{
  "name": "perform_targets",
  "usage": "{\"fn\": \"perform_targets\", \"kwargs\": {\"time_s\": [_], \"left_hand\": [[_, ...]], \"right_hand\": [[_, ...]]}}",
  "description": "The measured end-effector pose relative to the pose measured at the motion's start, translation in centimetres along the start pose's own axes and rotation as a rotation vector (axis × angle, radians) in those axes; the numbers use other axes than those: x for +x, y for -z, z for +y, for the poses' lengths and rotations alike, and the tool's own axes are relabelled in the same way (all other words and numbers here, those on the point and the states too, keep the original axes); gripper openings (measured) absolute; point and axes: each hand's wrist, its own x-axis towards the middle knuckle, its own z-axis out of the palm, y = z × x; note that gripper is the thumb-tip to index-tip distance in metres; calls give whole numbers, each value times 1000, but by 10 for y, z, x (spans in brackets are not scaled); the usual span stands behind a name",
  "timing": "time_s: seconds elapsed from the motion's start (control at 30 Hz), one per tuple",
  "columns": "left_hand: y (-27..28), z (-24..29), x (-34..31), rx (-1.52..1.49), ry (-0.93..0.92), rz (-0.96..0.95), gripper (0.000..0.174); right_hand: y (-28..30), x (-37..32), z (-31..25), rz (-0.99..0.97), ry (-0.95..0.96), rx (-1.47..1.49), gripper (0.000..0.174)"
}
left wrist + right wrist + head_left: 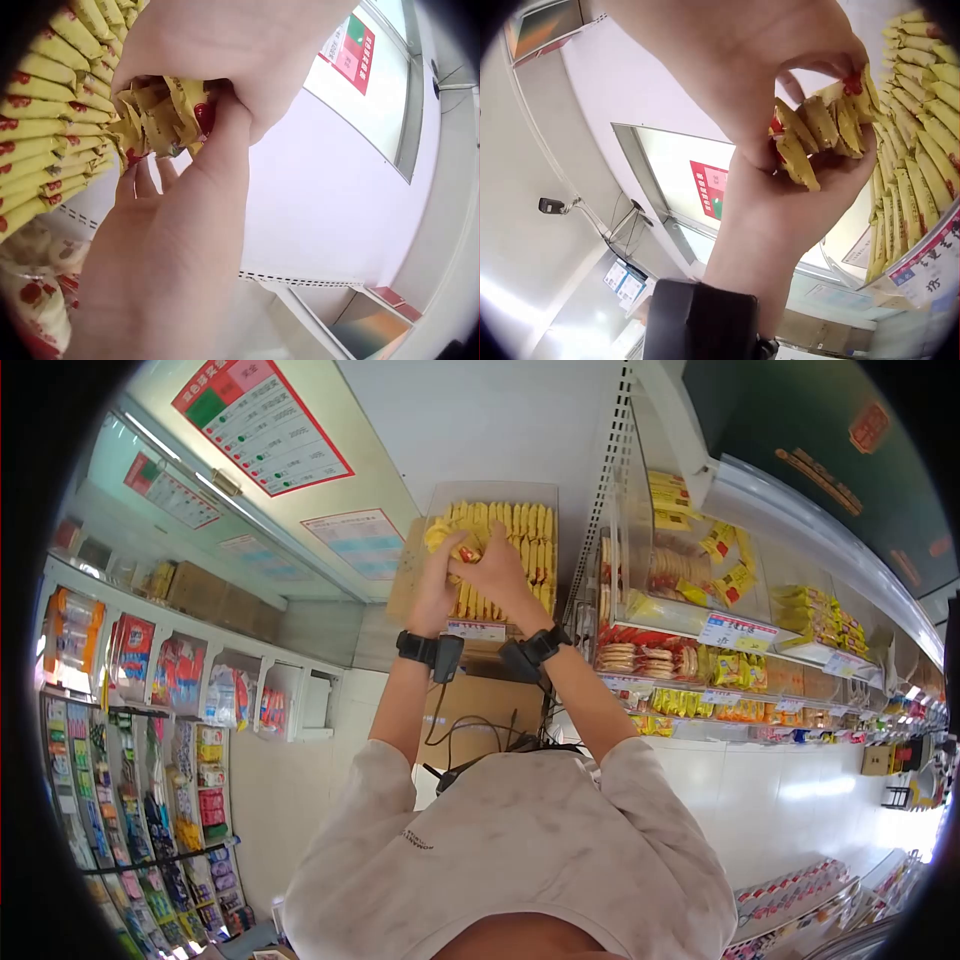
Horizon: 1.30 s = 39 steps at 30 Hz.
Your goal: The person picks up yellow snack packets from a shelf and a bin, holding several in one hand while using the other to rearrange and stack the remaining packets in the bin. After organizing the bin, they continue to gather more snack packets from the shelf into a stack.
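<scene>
Several small yellow packets with red marks are gripped in a bunch between both hands. My left hand curls round one side of the bunch. My right hand holds the other side, its thumb near the left hand's. The bunch is above a clear bin filled with rows of similar yellow packets. Parts of the bunch are hidden by the fingers.
A price label is on the bin's front. Tiered shelves with snack packs stand to the right, beside a perforated upright. To the left are a glass-fronted cabinet and goods racks. Black cables lie below the bin.
</scene>
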Motion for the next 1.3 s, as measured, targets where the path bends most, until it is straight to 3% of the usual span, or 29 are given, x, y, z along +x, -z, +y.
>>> {"fn": "perform_targets", "kwargs": {"time_s": [0.07, 0.13, 0.2, 0.3, 0.43, 0.6, 0.7, 0.8, 0.9, 1.0, 1.1, 1.2, 1.3], "left_hand": [[5, 4, 0, 54, -41, -60, 38], [-4, 15, 4, -50, 31, -44, 37], [-11, 23, 14, -270, 216, 80, 29], [-18, 32, 23, -150, 146, 135, 21], [7, 18, 40, 109, 254, 33, 28], [3, 42, 58, 502, 368, -31, 37], [-2, 41, 60, 783, 198, 108, 46], [16, 6, 66, 918, -151, 234, 56], [14, 24, 61, 1078, -87, -1, 62], [13, 20, 54, 1177, -187, 7, 66], [20, 13, 53, 1162, -308, -48, 57], [26, 8, 55, 1389, -602, -40, 50], [26, 11, 51, 1675, -726, 15, 42]], "right_hand": [[-5, 8, 4, -16, -15, -73, 89], [-10, 19, 19, -15, -50, -261, 97], [-13, 17, 27, 55, -41, -155, 102], [-16, 23, 30, 67, -51, -111, 102], [-13, 30, 17, -80, -194, -132, 95], [-37, 43, 41, -7, -173, -201, 89], [-42, 48, 51, 5, -168, -163, 89], [-34, 43, 50, -51, -110, -2, 86], [-21, 35, 41, -97, -103, 138, 78], [-20, 39, 51, -113, -99, 119, 71], [-25, 40, 61, -70, -47, 78, 75], [-21, 41, 57, -117, -53, 144, 74], [-21, 39, 52, -129, -84, 101, 70]]}}
